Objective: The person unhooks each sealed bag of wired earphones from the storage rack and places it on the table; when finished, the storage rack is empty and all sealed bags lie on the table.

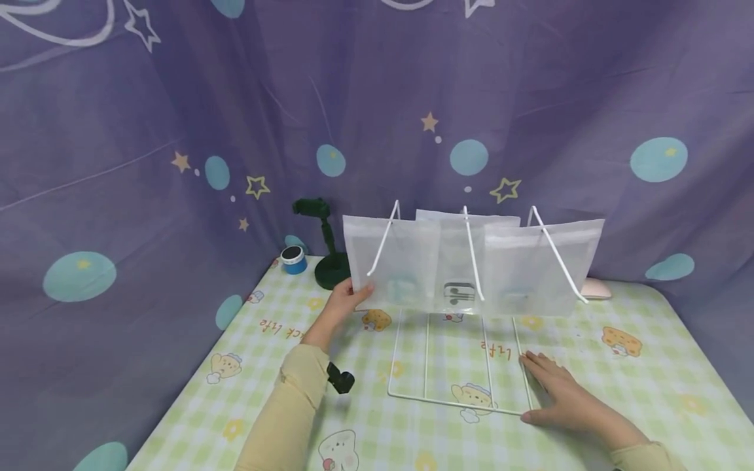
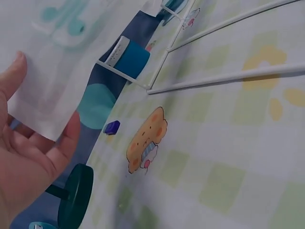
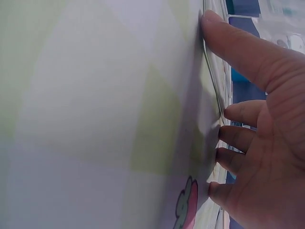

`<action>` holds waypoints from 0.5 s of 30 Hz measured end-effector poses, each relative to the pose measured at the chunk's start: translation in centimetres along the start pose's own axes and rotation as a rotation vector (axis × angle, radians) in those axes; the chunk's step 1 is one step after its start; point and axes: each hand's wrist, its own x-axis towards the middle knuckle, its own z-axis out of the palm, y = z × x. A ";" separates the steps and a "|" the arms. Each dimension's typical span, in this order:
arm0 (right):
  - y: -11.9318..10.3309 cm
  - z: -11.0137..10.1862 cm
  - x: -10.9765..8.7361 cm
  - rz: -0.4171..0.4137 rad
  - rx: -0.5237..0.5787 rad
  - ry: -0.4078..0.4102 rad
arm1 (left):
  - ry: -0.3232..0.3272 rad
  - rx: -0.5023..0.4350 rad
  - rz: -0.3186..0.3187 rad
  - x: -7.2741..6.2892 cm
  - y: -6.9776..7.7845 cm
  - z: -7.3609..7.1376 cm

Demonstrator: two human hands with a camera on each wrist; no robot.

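A white wire display rack (image 1: 453, 403) stands on the table, with long hooks sticking out toward me. Three frosted plastic bags hang from its hooks: a left bag (image 1: 406, 252), a middle bag (image 1: 462, 248) and a right bag (image 1: 533, 261). White earphones (image 1: 459, 294) show through the middle bag; pale teal shapes show faintly through the left one. My left hand (image 1: 346, 302) pinches the left bag's lower outer corner, thumb in front and fingers behind. Down by the rack base's front right corner, my right hand (image 1: 556, 392) rests with fingers extended, thumb and fingertips at the wire.
Behind the left hand are a dark green stand (image 1: 330, 268) and a blue tub (image 1: 294, 260) with a white rim. A pale pink object (image 1: 596, 288) sits behind the right bag. A checked cloth (image 1: 648, 386) covers the table; a purple curtain (image 1: 377, 85) hangs behind.
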 end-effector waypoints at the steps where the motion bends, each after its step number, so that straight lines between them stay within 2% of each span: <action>1: 0.0 0.0 0.0 0.000 0.000 -0.004 | 0.006 0.001 -0.011 -0.1 -0.1 0.0; 4: 0.1 0.0 0.0 -0.003 0.001 -0.011 | 0.007 0.007 -0.034 -0.5 -0.3 0.0; 5: 0.0 0.0 0.0 -0.002 0.004 -0.017 | 0.000 0.005 -0.038 -0.9 0.0 0.0; 11: -0.1 -0.3 -0.1 0.005 0.026 -0.052 | -0.034 0.012 0.005 -1.9 -0.4 -0.3; 12: -0.1 -0.3 -0.1 0.005 0.030 -0.052 | -0.032 0.016 0.012 -1.9 -0.8 -0.4; 15: 0.0 -0.2 -0.1 0.007 0.031 -0.052 | -0.054 -0.007 0.003 -2.5 -0.7 -0.3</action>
